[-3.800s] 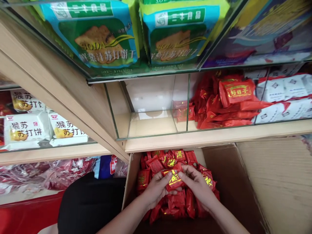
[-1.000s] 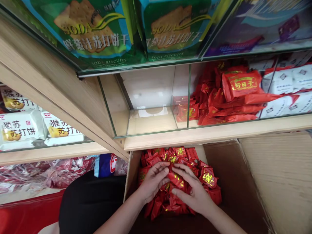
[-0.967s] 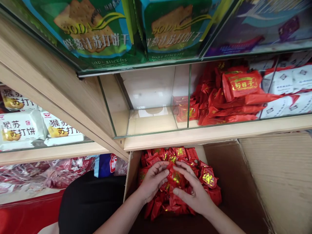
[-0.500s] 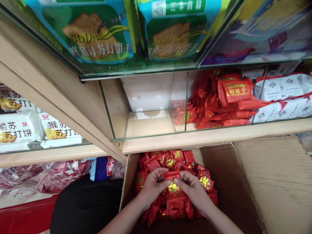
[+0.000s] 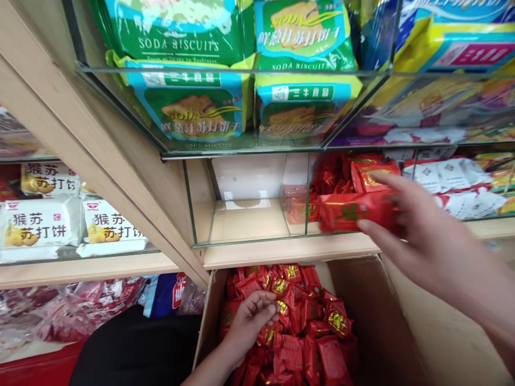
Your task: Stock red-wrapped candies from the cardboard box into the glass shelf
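Up from the cardboard box (image 5: 402, 343), where both hands worked before, the right hand (image 5: 418, 236) now carries a pinched red packet (image 5: 354, 212) toward the mostly bare glass shelf compartment (image 5: 249, 214), while left-hand (image 5: 245, 321) fingers curl loosely on the many packets in the box (image 5: 306, 332) not yet shelved.

The light is soft and bright, like daylight, and it spreads evenly with no hard dark shadows. The glass shelf fronts (image 5: 249, 225) shine a little and show pale mirror patches, mostly in the bare middle part. The right hand (image 5: 422, 236) and the red packet (image 5: 354, 212) it holds are smeared with motion blur, so the gold print cannot be read. The left hand (image 5: 245, 321) in the cardboard box (image 5: 362, 300) is sharper. The deep part of the box is dimmer. The wooden shelf edges (image 5: 100, 161) bend and lean near the sides, and the far right corner looks fuzzy
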`<state>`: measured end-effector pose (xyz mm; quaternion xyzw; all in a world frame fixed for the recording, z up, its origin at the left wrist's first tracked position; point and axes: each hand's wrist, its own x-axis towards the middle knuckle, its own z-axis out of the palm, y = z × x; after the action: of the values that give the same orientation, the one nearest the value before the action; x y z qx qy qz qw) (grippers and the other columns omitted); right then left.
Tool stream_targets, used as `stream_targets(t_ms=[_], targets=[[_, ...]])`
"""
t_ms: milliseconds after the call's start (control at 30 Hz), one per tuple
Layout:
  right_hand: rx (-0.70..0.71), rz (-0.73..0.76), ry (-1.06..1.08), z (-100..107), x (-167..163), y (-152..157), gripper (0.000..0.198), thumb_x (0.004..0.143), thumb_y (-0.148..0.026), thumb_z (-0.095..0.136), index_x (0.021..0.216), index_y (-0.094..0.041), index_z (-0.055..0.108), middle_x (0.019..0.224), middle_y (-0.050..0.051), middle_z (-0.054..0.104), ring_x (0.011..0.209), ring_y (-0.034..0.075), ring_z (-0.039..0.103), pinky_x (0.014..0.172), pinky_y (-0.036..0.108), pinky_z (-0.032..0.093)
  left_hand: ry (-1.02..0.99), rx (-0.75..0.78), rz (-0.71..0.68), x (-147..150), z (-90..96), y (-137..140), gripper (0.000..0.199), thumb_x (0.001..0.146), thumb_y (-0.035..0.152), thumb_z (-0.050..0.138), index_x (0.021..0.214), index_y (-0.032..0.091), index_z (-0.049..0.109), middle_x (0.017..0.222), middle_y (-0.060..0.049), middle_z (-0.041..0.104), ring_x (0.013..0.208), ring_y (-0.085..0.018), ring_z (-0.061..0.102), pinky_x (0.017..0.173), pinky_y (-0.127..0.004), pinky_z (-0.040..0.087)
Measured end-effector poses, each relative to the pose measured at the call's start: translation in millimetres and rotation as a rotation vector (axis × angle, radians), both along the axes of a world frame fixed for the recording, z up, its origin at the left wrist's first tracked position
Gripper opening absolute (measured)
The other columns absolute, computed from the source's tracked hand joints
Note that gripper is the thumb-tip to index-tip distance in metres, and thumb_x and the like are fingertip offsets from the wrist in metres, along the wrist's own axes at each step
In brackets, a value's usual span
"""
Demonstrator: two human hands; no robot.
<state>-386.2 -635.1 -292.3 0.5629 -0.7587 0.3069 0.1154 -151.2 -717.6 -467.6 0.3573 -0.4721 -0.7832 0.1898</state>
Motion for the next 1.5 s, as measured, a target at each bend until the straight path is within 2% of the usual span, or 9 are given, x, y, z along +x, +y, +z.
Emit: stream_targets(t_ms=[167, 300, 400, 633, 833, 1033, 1233, 1400, 1500], targets=[[0.271, 0.008, 0.011, 3.7, 9.0, -55.8, 0.034, 0.072, -0.021, 0.054, 0.106, -0.019, 0.046, 0.082, 0.006, 0.061, 0.074, 0.021, 0.059, 0.057, 0.028, 0.043, -0.038, -0.062, -0.013, 1.0, -1.2, 2.4, 0.038, 0.061, 0.043, 0.066, 0.084, 0.015, 0.054, 0.074, -0.001, 0.057, 0.066, -0.008, 0.049, 0.066, -0.021, 0.037], [0.513, -0.009, 0.138, 1.8, 12.3, -70.5, 0.026, 0.072, -0.025, 0.054, 0.096, -0.017, 0.048, 0.067, 0.005, 0.061, 0.067, 0.023, 0.060, 0.047, 0.026, 0.035, -0.067, -0.115, -0.034, 2.8, -7.4, 2.6, 0.041, 0.061, 0.047, 0.065, 0.082, 0.014, 0.053, 0.070, 0.000, 0.054, 0.066, -0.009, 0.047, 0.065, -0.022, 0.035], [0.586, -0.034, 0.256, -0.1, 9.6, -73.2, 0.019, 0.073, -0.020, 0.051, 0.091, -0.016, 0.049, 0.069, 0.008, 0.062, 0.067, 0.025, 0.061, 0.044, 0.026, 0.032, -0.087, -0.147, -0.067, 3.7, -12.5, 3.2, 0.040, 0.063, 0.047, 0.063, 0.082, 0.013, 0.054, 0.068, 0.000, 0.051, 0.065, -0.009, 0.044, 0.064, -0.022, 0.033], [0.544, -0.068, 0.441, -1.7, 17.0, -67.0, 0.027, 0.072, 0.000, 0.038, 0.092, -0.015, 0.048, 0.073, 0.007, 0.059, 0.061, 0.021, 0.062, 0.041, 0.025, 0.033, -0.118, -0.222, -0.158, 3.7, -19.3, 4.9, 0.037, 0.068, 0.045, 0.059, 0.082, 0.012, 0.052, 0.065, 0.001, 0.046, 0.060, -0.008, 0.037, 0.058, -0.021, 0.028], [0.479, -0.077, 0.357, -8.1, 17.7, -68.7, 0.015, 0.077, -0.008, 0.043, 0.088, -0.011, 0.053, 0.084, 0.012, 0.058, 0.063, 0.017, 0.062, 0.050, 0.023, 0.043, -0.149, -0.267, -0.197, 3.2, -22.0, 6.7, 0.037, 0.068, 0.048, 0.057, 0.080, 0.013, 0.052, 0.068, 0.001, 0.046, 0.064, -0.009, 0.038, 0.062, -0.021, 0.029], [0.539, -0.080, 0.438, -3.9, 25.3, -71.3, 0.026, 0.070, 0.004, 0.038, 0.072, -0.008, 0.061, 0.075, 0.013, 0.061, 0.061, 0.023, 0.064, 0.046, 0.030, 0.048, -0.164, -0.272, -0.238, 3.0, -34.2, 7.1, 0.040, 0.067, 0.051, 0.056, 0.079, 0.014, 0.050, 0.069, 0.000, 0.046, 0.065, -0.009, 0.037, 0.062, -0.021, 0.028], [0.474, -0.013, 0.443, -0.5, 27.7, -83.7, 0.032, 0.068, 0.008, 0.035, 0.082, -0.006, 0.060, 0.075, 0.014, 0.062, 0.065, 0.026, 0.064, 0.047, 0.033, 0.049, -0.175, -0.268, -0.290, 2.0, -43.8, 6.4, 0.043, 0.067, 0.056, 0.054, 0.080, 0.015, 0.047, 0.068, 0.002, 0.043, 0.059, -0.007, 0.030, 0.056, -0.020, 0.024], [0.407, 0.101, 0.531, 2.1, 24.8, -67.6, 0.026, 0.070, 0.005, 0.039, 0.082, -0.009, 0.057, 0.073, 0.009, 0.059, 0.058, 0.020, 0.061, 0.046, 0.029, 0.047, -0.210, -0.362, -0.363, -7.4, -12.1, 0.3, 0.036, 0.072, 0.050, 0.051, 0.084, 0.015, 0.050, 0.077, -0.003, 0.052, 0.069, -0.010, 0.043, 0.064, -0.021, 0.034], [0.302, 0.123, 0.639, 6.6, 24.5, -46.2, 0.023, 0.073, 0.000, 0.040, 0.081, -0.013, 0.056, 0.077, 0.008, 0.056, 0.063, 0.019, 0.056, 0.043, 0.025, 0.043, -0.213, -0.697, -0.402, -17.4, 32.0, -3.1, 0.023, 0.080, 0.034, 0.044, 0.092, 0.018, 0.056, 0.084, -0.006, 0.058, 0.076, -0.013, 0.052, 0.070, -0.023, 0.041]])
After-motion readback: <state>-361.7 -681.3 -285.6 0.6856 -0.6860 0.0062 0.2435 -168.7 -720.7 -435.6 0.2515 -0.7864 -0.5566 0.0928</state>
